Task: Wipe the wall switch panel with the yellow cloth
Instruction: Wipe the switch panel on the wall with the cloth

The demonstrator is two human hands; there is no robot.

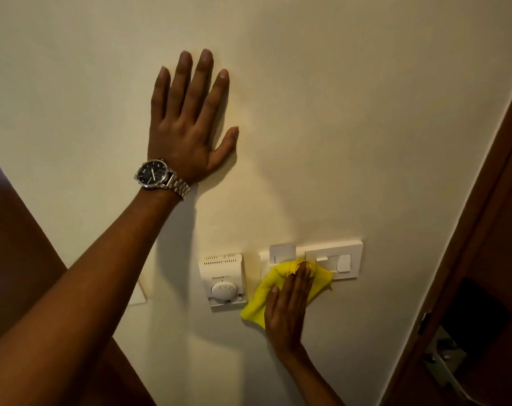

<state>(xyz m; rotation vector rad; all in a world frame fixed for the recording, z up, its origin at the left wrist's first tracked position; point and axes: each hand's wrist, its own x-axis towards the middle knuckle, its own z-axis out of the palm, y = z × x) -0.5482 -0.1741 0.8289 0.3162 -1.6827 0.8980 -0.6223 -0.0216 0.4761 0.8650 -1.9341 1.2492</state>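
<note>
Two flat hands: left hand (187,133) fingers apart on wall (351,112), right hand (287,312) fingers together pressing yellow cloth (266,291) against switch panel (345,253)

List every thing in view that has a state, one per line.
left hand: flat on the wall, fingers spread, holding nothing
right hand: flat, pressing the cloth
yellow cloth: crumpled, covering the panel's lower left
switch panel: partly covered
thermostat: uncovered, untouched
</note>
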